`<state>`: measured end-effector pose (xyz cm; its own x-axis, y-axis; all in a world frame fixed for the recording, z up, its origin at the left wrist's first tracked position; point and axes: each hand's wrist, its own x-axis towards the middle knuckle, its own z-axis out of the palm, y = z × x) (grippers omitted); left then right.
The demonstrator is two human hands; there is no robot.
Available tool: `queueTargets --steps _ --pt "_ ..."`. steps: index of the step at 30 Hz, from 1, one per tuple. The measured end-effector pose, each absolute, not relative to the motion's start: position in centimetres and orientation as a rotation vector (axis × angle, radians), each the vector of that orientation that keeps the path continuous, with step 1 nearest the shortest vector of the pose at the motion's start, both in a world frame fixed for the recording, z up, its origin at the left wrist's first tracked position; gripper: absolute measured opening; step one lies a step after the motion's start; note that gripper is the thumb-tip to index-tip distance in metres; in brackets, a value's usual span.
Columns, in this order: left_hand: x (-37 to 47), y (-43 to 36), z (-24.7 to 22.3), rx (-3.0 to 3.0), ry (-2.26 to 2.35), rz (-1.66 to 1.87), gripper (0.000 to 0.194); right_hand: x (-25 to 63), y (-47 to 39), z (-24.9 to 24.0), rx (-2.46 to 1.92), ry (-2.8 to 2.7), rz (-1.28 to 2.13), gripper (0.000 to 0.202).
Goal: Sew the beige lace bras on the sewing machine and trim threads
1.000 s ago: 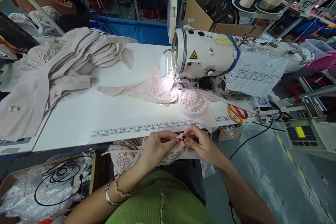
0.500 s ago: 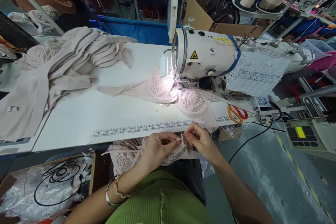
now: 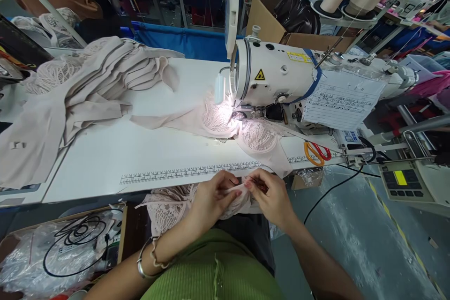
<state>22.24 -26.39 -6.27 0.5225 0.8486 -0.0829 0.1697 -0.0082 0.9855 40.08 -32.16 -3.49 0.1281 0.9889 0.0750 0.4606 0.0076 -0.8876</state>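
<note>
A pale pink lace bra (image 3: 168,208) lies across my lap, below the table's front edge. My left hand (image 3: 213,197) pinches an edge of it between thumb and fingers. Close beside it, my right hand (image 3: 269,193) grips the same edge with thumb and forefinger. Part of the lace is hidden behind my hands. Just beyond them, a second lace bra (image 3: 258,137) lies spread under the lit needle area of the white sewing machine (image 3: 276,68). One wing of that bra reaches left over the tabletop.
On the table's left lies a pile of pale pink bras (image 3: 94,84). Orange and red-handled scissors (image 3: 314,153) rest right of the machine, near a printed ruler strip (image 3: 190,169). A box with plastic bags and cable (image 3: 77,243) stands lower left. A control panel (image 3: 404,180) is at right.
My left-hand fingers have lifted and spread slightly along the bra's edge. The right hand has shifted a little, its fingers curling more. The bra under the machine has not moved.
</note>
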Motion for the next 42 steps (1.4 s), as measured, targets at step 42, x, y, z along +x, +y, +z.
queueTargets --steps 42 --pt "15.2 -23.6 -8.1 1.328 1.051 0.88 0.018 45.0 -33.5 -5.4 -1.654 -1.055 0.951 0.033"
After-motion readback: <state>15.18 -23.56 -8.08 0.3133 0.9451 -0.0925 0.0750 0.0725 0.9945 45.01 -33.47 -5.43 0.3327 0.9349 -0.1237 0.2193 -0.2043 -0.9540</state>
